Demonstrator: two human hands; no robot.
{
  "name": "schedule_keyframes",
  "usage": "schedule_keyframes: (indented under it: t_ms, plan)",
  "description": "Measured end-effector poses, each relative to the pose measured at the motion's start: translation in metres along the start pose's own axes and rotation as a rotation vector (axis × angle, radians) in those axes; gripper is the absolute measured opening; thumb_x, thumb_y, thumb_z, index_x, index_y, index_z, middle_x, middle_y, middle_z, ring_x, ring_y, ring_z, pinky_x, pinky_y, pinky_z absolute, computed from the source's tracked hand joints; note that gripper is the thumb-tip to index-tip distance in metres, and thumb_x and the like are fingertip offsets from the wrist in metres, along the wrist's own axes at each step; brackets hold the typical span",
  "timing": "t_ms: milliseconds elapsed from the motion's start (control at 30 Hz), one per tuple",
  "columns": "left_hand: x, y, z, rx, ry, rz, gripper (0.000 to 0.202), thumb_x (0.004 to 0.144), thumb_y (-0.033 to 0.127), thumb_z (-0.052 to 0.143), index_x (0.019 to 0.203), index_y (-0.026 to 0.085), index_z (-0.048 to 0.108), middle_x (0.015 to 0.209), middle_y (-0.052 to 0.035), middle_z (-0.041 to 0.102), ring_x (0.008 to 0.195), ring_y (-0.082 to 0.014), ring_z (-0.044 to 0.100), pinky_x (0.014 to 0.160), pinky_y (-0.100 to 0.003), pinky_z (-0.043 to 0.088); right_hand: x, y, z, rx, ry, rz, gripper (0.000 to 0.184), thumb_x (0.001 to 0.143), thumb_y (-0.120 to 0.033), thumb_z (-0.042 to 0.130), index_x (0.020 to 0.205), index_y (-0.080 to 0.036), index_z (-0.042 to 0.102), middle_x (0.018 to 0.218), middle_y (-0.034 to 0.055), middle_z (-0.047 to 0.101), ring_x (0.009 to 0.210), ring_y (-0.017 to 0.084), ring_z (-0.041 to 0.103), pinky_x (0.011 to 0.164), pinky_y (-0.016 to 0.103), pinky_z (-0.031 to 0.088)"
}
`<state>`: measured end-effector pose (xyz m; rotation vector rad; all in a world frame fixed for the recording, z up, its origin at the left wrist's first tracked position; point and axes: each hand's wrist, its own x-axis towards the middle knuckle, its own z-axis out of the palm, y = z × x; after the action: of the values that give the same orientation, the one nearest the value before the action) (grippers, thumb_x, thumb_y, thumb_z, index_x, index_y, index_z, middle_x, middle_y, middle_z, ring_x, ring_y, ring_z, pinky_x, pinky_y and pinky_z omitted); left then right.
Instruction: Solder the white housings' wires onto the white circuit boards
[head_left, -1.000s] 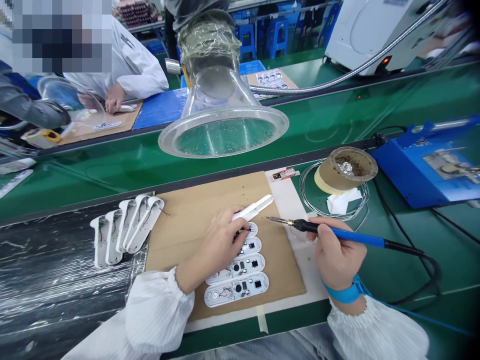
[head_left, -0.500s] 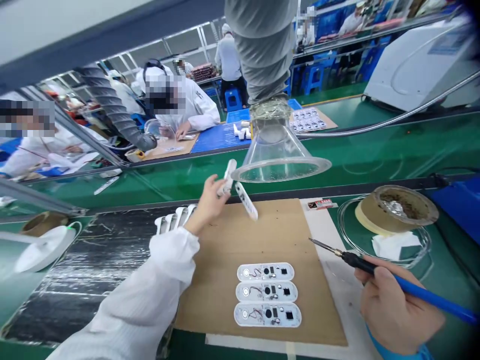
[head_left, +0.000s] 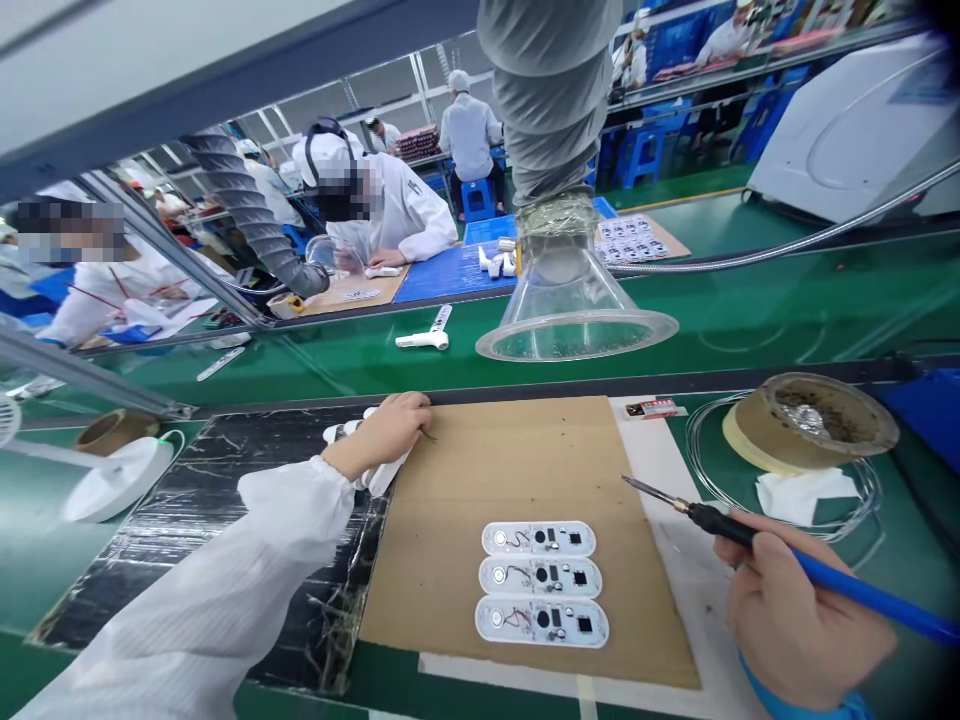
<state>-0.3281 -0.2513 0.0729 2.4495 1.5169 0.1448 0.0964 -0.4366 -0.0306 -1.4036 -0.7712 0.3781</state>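
Observation:
My right hand grips a soldering iron by its blue and black handle, the tip pointing left over the cardboard's right edge. My left hand is closed, fingers curled down, over a white plastic part at the end of a row on the black mat. The fingertips are partly hidden, and a thin dark wire shows beside them. Three white oval housings with circuit boards lie stacked edge to edge on the cardboard. Beyond, a white handle-shaped piece with a board strip lies on the green belt.
A clear fume hood hangs over the back of the bench. To the right are a tape roll with metallic scrap, coiled solder wire and white tissue. A white lamp base stands left. Co-workers sit across the belt.
My left hand has let go of the white handle piece, now on the belt, and moved back left and down to the row of white parts. My right hand stays nearly still.

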Motion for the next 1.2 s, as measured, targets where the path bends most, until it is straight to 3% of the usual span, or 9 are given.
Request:
schedule_keyframes:
  t_ms: [100,233,333,433,600,667,867,1033,1200]
  plan:
    - [0.004,0.008,-0.009,-0.040,0.006,0.014,0.016,0.087,0.021,0.065,0.070,0.023,0.064,0.098,-0.0082,0.077,0.099,-0.0287,0.074,0.103,-0.049,0.058,0.003,-0.006,0.004,0.034,0.047,0.009,0.024,0.094,-0.043,0.079,0.096,-0.021,0.084,0.069,0.0035,0.072,0.060,0.024,0.068,0.055,0.038,0.050]
    - [0.003,0.048,-0.011,-0.161,0.137,0.031,0.012,0.099,0.030,0.060,0.091,0.023,0.067,0.106,-0.0055,0.077,0.097,-0.0236,0.073,0.092,-0.040,0.059,0.003,-0.018,0.013,0.117,-0.144,0.019,0.028,0.098,-0.044,0.077,0.110,-0.020,0.083,0.077,0.0041,0.076,0.063,0.020,0.068,0.060,0.037,0.058]
    - [0.001,0.096,0.006,-0.423,0.309,0.113,0.011,0.101,0.029,0.062,0.092,0.023,0.064,0.103,-0.0048,0.074,0.096,-0.0204,0.072,0.086,-0.034,0.059,0.002,-0.026,0.024,0.062,-0.302,0.023,0.034,0.103,-0.047,0.072,0.125,-0.023,0.079,0.097,0.0077,0.083,0.078,0.024,0.077,0.074,0.042,0.067]
    - [-0.001,0.141,0.032,-0.556,0.388,0.199,0.010,0.102,0.021,0.063,0.092,0.023,0.064,0.101,-0.0041,0.073,0.093,-0.0181,0.071,0.083,-0.032,0.059,0.004,-0.031,0.035,-0.008,-0.337,0.004,0.037,0.105,-0.048,0.070,0.134,-0.025,0.076,0.114,0.0094,0.085,0.094,0.027,0.082,0.084,0.043,0.070]
    - [-0.005,0.175,0.060,-0.601,0.469,0.288,0.011,0.105,0.018,0.064,0.095,0.023,0.064,0.102,-0.0038,0.072,0.096,-0.0179,0.072,0.088,-0.033,0.060,0.014,-0.037,0.043,0.068,-0.369,0.069,0.043,0.101,-0.044,0.075,0.139,-0.025,0.073,0.127,0.0124,0.082,0.091,0.024,0.082,0.080,0.041,0.072]
    - [-0.005,0.179,0.063,-0.597,0.427,0.332,0.011,0.107,0.017,0.063,0.098,0.023,0.065,0.104,-0.0040,0.072,0.098,-0.0178,0.072,0.088,-0.033,0.060,0.016,-0.041,0.046,0.140,-0.396,0.128,0.040,0.098,-0.041,0.078,0.135,-0.025,0.073,0.121,0.0110,0.083,0.077,0.021,0.080,0.070,0.038,0.072]
    - [0.000,0.177,0.062,-0.453,0.049,0.498,0.018,0.110,0.017,0.058,0.119,0.026,0.071,0.119,-0.0046,0.073,0.105,-0.0189,0.073,0.090,-0.033,0.059,0.012,-0.044,0.052,0.248,-0.375,0.179,0.036,0.095,-0.040,0.081,0.126,-0.024,0.073,0.107,0.0085,0.082,0.069,0.019,0.076,0.061,0.034,0.070]
    - [0.003,0.179,0.068,-0.393,0.031,0.520,0.018,0.112,0.020,0.055,0.111,0.023,0.073,0.114,-0.0053,0.074,0.100,-0.0203,0.072,0.083,-0.033,0.058,0.007,-0.039,0.048,0.220,-0.388,0.168,0.034,0.097,-0.038,0.081,0.127,-0.025,0.074,0.108,0.0067,0.081,0.076,0.019,0.078,0.067,0.032,0.071]
    - [0.003,0.181,0.064,-0.723,-0.093,0.387,0.014,0.109,0.023,0.061,0.103,0.023,0.074,0.119,-0.0049,0.074,0.107,-0.0189,0.072,0.096,-0.033,0.057,0.007,-0.032,0.046,0.212,-0.363,0.128,0.032,0.098,-0.039,0.080,0.127,-0.027,0.075,0.108,0.0064,0.081,0.081,0.020,0.079,0.068,0.033,0.069]
